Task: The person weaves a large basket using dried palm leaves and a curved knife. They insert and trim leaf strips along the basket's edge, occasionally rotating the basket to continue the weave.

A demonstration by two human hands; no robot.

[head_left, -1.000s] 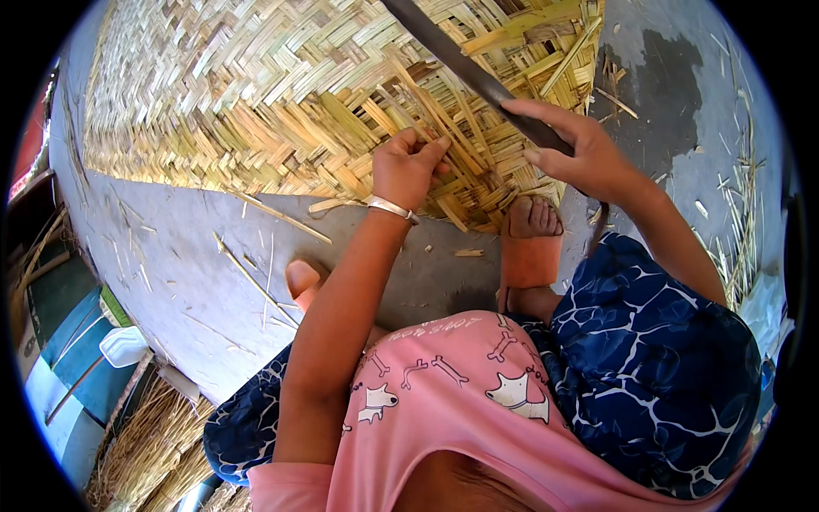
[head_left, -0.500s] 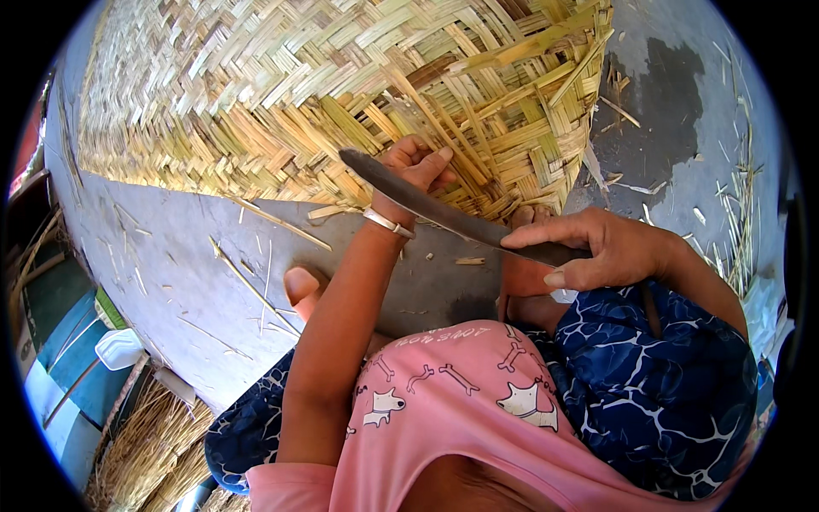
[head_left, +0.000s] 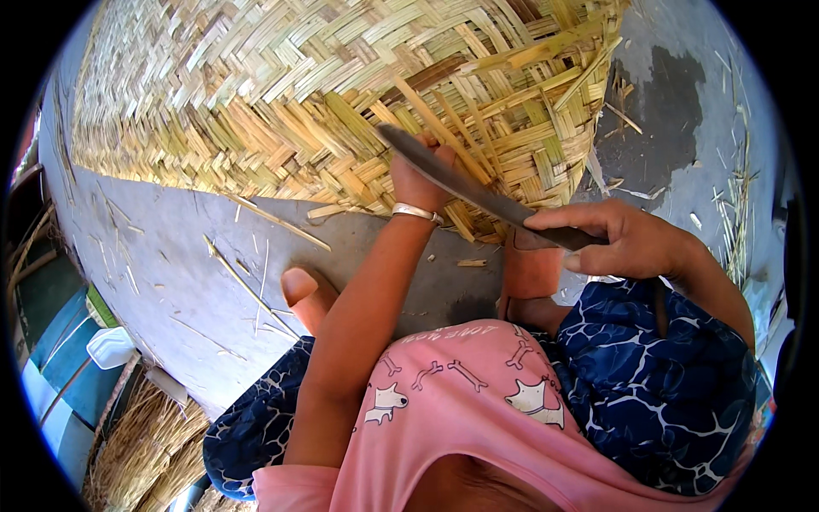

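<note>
A large woven mat (head_left: 281,94) of flat yellow-green plant strips fills the upper part of the view. My left hand (head_left: 421,181) is at its near edge, fingers curled in beside a loose strip (head_left: 431,113). The blade partly covers those fingers, so what they grip is hidden. My right hand (head_left: 636,237) pinches a long, dark, slightly curved knife (head_left: 478,193) at its near end, thumb below and fingers above. From there the knife slants up and left, its far tip passing over my left hand and the mat.
My bare foot (head_left: 533,264) is just below the mat's right corner, and the other foot (head_left: 305,290) is farther left. Straw bits and a long stalk (head_left: 247,282) lie on the grey floor. At lower left are a white plastic container (head_left: 111,347) and a straw bundle (head_left: 145,444).
My left hand has moved right along the mat edge, and its fingers are now more covered by the blade. The knife and right hand have shifted slightly right. The mat's right corner has shifted too.
</note>
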